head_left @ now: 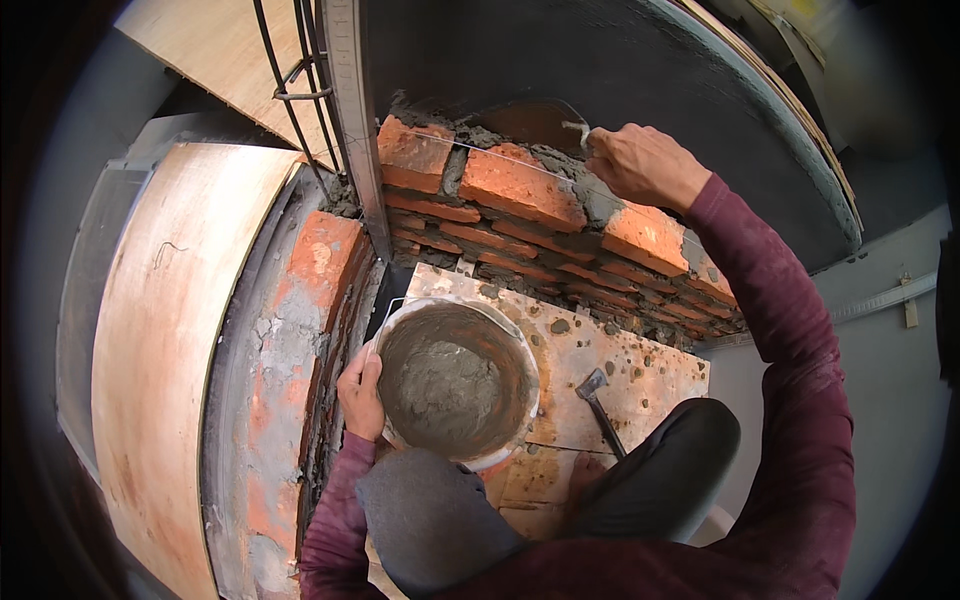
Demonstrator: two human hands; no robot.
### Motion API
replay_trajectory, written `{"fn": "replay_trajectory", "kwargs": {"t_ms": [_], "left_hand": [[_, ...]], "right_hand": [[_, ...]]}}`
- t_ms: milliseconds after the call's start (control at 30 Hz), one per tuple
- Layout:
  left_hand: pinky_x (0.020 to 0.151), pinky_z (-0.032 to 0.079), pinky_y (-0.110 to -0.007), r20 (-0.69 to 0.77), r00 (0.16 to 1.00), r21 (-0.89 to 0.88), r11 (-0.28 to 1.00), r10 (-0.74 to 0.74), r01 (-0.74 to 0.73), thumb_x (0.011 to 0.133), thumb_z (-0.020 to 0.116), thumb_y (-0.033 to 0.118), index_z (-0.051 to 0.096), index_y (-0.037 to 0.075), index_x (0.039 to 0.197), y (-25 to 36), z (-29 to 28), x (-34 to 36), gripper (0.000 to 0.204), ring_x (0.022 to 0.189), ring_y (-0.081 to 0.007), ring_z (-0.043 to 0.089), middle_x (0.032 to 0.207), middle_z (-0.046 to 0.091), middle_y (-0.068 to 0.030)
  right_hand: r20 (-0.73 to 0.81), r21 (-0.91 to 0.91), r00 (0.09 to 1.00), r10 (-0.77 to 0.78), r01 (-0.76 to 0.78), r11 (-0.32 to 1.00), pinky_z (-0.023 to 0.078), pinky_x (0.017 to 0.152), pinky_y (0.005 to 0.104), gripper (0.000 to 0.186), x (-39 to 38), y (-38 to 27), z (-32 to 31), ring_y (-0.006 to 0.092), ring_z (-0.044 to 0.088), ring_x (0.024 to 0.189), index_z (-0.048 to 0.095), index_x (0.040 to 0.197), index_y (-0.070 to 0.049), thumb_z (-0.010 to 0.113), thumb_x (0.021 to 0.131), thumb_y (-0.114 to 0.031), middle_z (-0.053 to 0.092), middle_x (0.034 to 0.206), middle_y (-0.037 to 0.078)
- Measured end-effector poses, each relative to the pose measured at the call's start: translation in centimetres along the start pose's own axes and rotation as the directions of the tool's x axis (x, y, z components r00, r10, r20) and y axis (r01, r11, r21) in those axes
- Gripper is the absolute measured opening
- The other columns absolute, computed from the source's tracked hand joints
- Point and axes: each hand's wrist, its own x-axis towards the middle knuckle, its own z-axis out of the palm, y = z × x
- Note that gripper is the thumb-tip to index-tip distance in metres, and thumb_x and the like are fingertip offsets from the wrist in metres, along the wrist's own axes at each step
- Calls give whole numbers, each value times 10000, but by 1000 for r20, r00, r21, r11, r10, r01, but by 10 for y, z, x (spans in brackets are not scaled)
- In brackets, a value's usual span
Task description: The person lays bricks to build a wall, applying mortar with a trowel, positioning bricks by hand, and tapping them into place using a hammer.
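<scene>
Right grip [640,165] clenches trowel [535,125] over bricks [520,185]; left grip [362,392] clasps bucket [530,400] rim

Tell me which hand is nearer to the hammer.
Left. The left hand grips the bucket rim, beside the hammer; the right hand holds a trowel up on the brick wall.

A mortar-spattered board [600,360] serves as the working platform, butting against the foot of the brick wall [540,230]. On the board, a bucket [458,382] of grey mortar sits toward its left edge. Just right of the bucket lies a hammer [600,405], head toward the wall. Small mortar lumps [560,326] dot the board between bucket and wall.
</scene>
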Motion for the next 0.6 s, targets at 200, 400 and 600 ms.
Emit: {"fn": "replay_trajectory", "kwargs": {"t_ms": [200,400,600], "left_hand": [[992,433,-318,-4,1000,-54,998,-29,28,1005,529,217,579,-98,1283,3,7,0,422,1121,-215,604,1202,668,-165],[998,428,-320,11,1000,17,1000,-18,17,1000,529,212,573,-104,1288,0,3,-6,430,1128,-217,599,1220,660,-172],[991,435,-314,24,999,-58,997,-46,47,1005,529,215,569,-99,1297,0,3,9,431,1130,-212,600,1229,654,-183]], "right_hand": [[-151,-62,987,-53,44,997,540,567,467,231,-1,-6,16,367,665,625,555,945,-6,507,975,-231,632,668,201],[-8,-132,998,-61,59,989,536,583,451,217,-17,10,-13,348,676,634,583,869,8,507,953,-177,640,671,196],[-151,-295,977,-148,98,950,502,496,398,202,-5,-10,-10,262,623,544,527,952,-19,503,988,-217,561,604,106]]}}
